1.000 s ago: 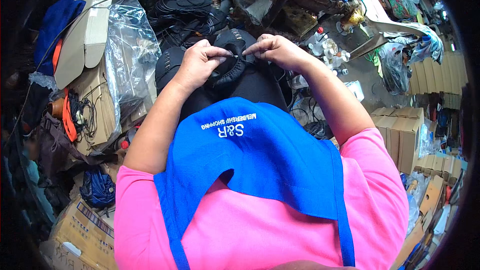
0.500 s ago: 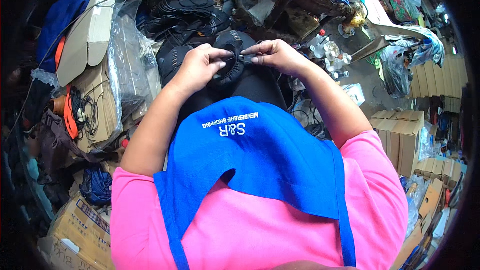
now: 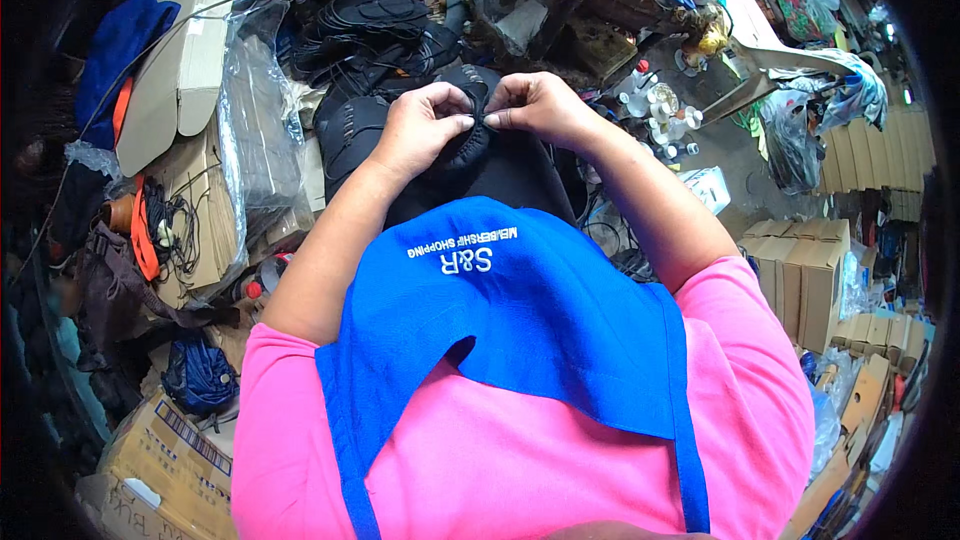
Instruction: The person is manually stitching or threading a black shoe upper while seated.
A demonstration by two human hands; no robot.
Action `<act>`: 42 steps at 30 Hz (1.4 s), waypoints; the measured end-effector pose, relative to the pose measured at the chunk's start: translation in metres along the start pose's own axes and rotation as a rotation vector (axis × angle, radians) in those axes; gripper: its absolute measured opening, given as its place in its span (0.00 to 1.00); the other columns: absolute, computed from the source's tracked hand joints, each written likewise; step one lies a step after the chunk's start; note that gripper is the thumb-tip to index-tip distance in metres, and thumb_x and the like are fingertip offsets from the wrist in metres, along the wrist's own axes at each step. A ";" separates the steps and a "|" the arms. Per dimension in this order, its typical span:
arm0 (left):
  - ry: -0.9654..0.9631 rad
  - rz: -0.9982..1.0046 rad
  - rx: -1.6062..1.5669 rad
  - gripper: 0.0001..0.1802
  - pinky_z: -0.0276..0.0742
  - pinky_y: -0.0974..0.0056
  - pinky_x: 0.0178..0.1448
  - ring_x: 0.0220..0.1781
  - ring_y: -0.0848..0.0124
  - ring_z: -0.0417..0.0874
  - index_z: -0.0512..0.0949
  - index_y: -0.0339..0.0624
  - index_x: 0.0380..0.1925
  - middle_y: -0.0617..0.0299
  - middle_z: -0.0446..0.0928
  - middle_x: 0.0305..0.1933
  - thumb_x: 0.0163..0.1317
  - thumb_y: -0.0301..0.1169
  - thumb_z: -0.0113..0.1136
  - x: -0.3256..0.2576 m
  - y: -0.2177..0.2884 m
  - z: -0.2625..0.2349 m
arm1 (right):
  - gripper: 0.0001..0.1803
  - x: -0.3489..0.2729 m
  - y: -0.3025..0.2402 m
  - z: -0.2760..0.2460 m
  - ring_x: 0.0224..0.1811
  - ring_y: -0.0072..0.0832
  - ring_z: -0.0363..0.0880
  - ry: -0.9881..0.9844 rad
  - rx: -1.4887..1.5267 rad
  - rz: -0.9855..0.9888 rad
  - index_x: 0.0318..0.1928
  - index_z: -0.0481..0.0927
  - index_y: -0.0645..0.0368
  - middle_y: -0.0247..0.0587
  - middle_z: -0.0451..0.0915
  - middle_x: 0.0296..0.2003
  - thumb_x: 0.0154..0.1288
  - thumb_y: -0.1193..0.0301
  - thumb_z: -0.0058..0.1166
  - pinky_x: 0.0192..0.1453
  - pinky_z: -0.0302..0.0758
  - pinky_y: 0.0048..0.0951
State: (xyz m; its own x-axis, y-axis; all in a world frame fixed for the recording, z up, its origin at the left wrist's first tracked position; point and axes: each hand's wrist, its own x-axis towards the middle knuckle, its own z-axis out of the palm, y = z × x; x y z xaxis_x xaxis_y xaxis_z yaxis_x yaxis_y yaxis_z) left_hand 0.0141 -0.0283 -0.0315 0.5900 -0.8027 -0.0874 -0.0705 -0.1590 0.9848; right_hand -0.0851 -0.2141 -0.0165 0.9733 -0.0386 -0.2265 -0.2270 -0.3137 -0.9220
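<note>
Over my lap, beyond the blue apron point(image 3: 500, 310), lies a black rounded piece with a gathered, stitched edge point(image 3: 462, 152); it looks like part of a shoe. My left hand point(image 3: 424, 128) pinches its upper rim between thumb and fingers. Close beside it, my right hand point(image 3: 541, 112) pinches the same rim, the thumb tips almost meeting. Any thread or needle between the fingertips is too small to make out. Another black piece with pale stitches point(image 3: 352, 130) rests left of my left hand.
A heap of black pieces point(image 3: 370, 25) lies beyond my hands. Cardboard point(image 3: 165, 90) and plastic-wrapped stock point(image 3: 265, 130) stand at left. Several small bottles point(image 3: 655, 105) are at right, with brown cartons point(image 3: 800, 275) nearer. A printed carton point(image 3: 165, 455) sits lower left.
Both hands have drawn closer together, and their fingers have curled into pinches on the black piece's rim. My left forearm has shifted slightly right.
</note>
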 end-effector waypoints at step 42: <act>-0.189 0.320 0.839 0.07 0.72 0.53 0.44 0.41 0.49 0.77 0.71 0.38 0.37 0.48 0.76 0.35 0.58 0.25 0.51 -0.033 0.029 -0.041 | 0.05 -0.013 -0.032 -0.010 0.36 0.34 0.78 -0.001 -1.174 -0.538 0.31 0.73 0.49 0.36 0.77 0.24 0.50 0.71 0.53 0.46 0.66 0.37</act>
State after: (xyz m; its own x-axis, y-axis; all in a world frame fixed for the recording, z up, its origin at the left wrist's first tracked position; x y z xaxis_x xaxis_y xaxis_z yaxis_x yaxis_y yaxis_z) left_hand 0.0256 0.0171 0.0065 0.3058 -0.9491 0.0750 -0.8123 -0.2190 0.5405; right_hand -0.0899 -0.2129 0.0190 0.9318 0.3532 0.0844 0.3591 -0.9306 -0.0709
